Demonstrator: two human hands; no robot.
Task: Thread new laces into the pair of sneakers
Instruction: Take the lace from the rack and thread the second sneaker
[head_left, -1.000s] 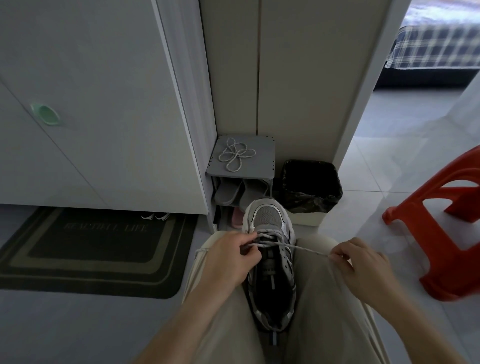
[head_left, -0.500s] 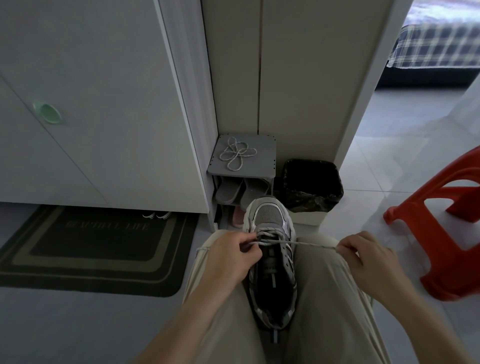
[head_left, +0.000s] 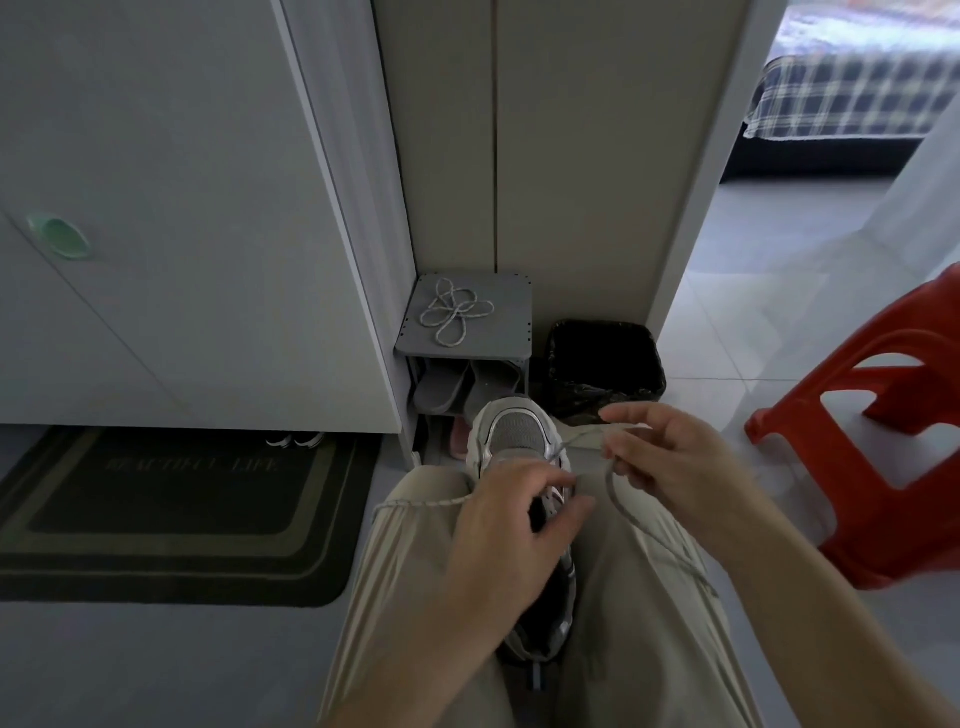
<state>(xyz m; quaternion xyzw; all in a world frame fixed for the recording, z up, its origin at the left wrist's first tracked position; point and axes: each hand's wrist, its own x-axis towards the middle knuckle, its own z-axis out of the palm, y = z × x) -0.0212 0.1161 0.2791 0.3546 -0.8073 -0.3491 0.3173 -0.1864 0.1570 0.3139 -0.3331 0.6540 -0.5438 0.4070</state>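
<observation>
Where the right hand (head_left: 670, 462) pinches the grey lace (head_left: 615, 493) between thumb and fingertips, the cord comes in from the front eyelets of the sneaker (head_left: 511, 436) and trails off toward 5 o'clock over the right thigh (head_left: 649, 634). At 8 o'clock of it, the left hand (head_left: 514, 535) curls over the eyelet row; whether it pinches lace I cannot tell. The sneaker lies between the thighs, toe at 12 o'clock. Beyond the toe, a second lace (head_left: 454, 314) lies coiled on a grey shoe rack (head_left: 514, 291).
</observation>
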